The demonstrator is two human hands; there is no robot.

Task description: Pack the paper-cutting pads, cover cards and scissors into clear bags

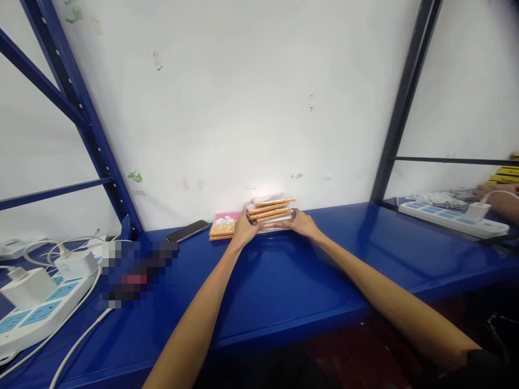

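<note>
Because loose flat packets could slide on such a glossy top, the person's two bare hands seem placed to bracket them from both ends. The left hand (245,230) and the right hand (298,222) meet a stack of flat orange-edged plastic packets (271,210), which sits at the back of a glossy blue metal surface (284,286), near a scuffed white wall (227,108). The bent fingers (252,219) of the left hand and those of the right press against opposite sides of the stack, apparently grasping it between them; how far they wrap beneath it is too small to tell. The stack's long axis runs roughly left to right along the wall, with the packets slightly fanned. Touching its left side lies a flat pink-and-yellow packet (223,225), and just beyond that a black smartphone (187,230) rests with its long axis angled toward the wall. Further left, a white power strip (36,319) carries a white plug charger (28,287), perhaps placed there within reach of its cables. Well apart at far right, a co-worker's hand (494,190) lies beyond a second white power strip (450,219).
</note>
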